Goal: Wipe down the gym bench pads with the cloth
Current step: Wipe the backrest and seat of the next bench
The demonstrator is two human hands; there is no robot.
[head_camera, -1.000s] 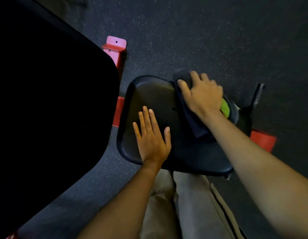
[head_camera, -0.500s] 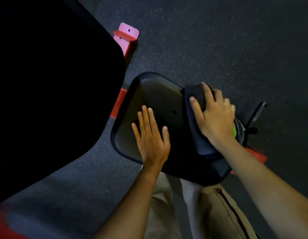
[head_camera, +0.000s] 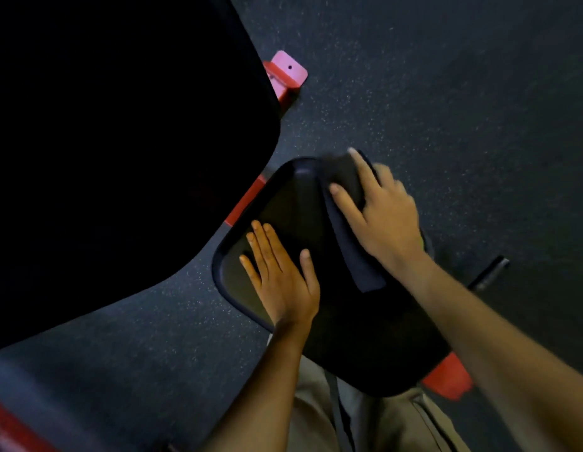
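A black seat pad [head_camera: 365,347] of the gym bench lies below me, centre of view. A dark cloth [head_camera: 355,243] is spread over its far right part. My right hand [head_camera: 381,216] presses flat on the cloth near the pad's far edge, fingers spread and blurred. My left hand [head_camera: 280,275] rests flat on the pad's left side, fingers straight and together. A large black back pad [head_camera: 120,141] fills the upper left.
Red frame parts of the bench show at the back [head_camera: 288,76], between the pads [head_camera: 247,200] and at the right [head_camera: 447,376]. A black lever [head_camera: 489,272] sticks out at the right. Speckled dark rubber floor [head_camera: 447,109] surrounds everything. My tan trousers [head_camera: 365,419] are below.
My right hand has slid the cloth toward the pad's far edge. The left hand stays flat on the pad. The view has shifted, so the bench sits lower in frame.
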